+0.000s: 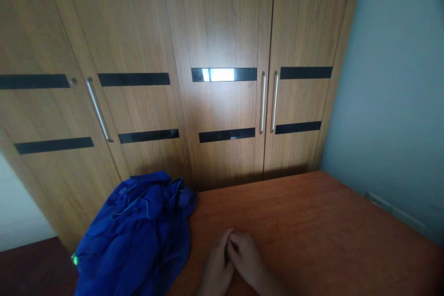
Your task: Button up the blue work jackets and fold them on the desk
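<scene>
Cloth [138, 236], blue and bunchy, lies on the table [312, 231] near my left hand [217, 263]. My right hand [244, 254] touches it, fingers bent (can't tell if shut). Seems I'm resting; grabbing cloth would need hands apart.

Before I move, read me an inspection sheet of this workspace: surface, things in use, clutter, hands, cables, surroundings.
Surface: reddish-brown wooden table; its left edge is hidden by cloth.
Things: crumpled blue cloth, heaped at the table's left side, beside the hands but not touching them.
Clutter: nothing seen.
Hands: left hand and right hand meet at the fingers over the table; no object seen in either.
Cables: nothing seen.
Surroundings: wooden cupboard doors behind the table, shut, with metal handles and black strips; plain wall on the right.
</scene>
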Demonstrator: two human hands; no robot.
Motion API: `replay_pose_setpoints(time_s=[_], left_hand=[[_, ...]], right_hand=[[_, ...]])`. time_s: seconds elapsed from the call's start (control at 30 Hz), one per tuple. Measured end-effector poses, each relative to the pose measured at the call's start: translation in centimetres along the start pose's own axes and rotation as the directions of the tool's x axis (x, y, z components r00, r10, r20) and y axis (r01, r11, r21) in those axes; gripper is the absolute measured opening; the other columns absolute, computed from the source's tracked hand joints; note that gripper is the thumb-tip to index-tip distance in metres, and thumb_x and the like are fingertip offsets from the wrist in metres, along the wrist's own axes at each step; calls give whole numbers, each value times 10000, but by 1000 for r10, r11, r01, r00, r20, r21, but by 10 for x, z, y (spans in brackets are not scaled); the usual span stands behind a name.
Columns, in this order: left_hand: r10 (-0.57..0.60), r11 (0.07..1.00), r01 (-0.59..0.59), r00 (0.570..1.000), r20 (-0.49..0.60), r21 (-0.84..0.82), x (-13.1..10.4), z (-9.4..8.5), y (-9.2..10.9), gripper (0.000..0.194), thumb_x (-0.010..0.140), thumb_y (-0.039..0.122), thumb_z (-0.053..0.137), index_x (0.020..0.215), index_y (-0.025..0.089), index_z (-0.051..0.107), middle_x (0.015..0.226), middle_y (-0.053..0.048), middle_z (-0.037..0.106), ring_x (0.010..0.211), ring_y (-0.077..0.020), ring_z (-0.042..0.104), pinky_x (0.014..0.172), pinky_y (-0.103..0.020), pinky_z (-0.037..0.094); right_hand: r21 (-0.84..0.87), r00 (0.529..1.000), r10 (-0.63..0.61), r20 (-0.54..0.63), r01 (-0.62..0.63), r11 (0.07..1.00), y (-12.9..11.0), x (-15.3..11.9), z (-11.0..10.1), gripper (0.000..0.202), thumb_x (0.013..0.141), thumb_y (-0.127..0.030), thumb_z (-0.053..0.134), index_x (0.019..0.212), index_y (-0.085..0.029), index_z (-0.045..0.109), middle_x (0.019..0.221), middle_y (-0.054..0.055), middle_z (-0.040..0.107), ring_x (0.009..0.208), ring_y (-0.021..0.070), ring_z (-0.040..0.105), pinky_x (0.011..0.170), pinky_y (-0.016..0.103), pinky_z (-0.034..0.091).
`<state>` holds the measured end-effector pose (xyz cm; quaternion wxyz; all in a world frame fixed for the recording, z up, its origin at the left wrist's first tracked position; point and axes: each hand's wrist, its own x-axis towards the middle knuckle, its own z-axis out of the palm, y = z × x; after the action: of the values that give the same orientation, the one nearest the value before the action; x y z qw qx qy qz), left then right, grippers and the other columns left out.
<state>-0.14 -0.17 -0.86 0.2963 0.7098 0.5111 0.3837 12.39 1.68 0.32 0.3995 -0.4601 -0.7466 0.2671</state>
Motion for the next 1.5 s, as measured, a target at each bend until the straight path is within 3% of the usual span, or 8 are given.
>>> replay_pose_setpoints(time_s=[0.53, 1.5], left_hand=[[-39, 999, 39, 999, -12, -38, -1, -2, 10, 608, 681, 62, 456, 1269, 188, 549, 1321, -91, 580, 1238, -204, 516, 1100, -408, 355], [39, 999, -37, 998, -39, 38, -5, 4, 2, 621, 696, 7, 422, 1280, 189, 532, 1323, -100, 574, 1233, -205, 517, 1091, -423, 370]], right_hand=[[-7, 1000, 4, 16, -4, 1000, -6, -3, -4, 223, 806, -44, 454, 693, -173, 597, 708, 5, 635, 648, 114, 565, 610, 202, 348], [-13, 999, -3, 42, 3, 1000, -5, -7, -5, 230, 837, -58, 453, 739, -168, 630, 750, 23, 663, 680, 126, 594, 624, 212, 374]])
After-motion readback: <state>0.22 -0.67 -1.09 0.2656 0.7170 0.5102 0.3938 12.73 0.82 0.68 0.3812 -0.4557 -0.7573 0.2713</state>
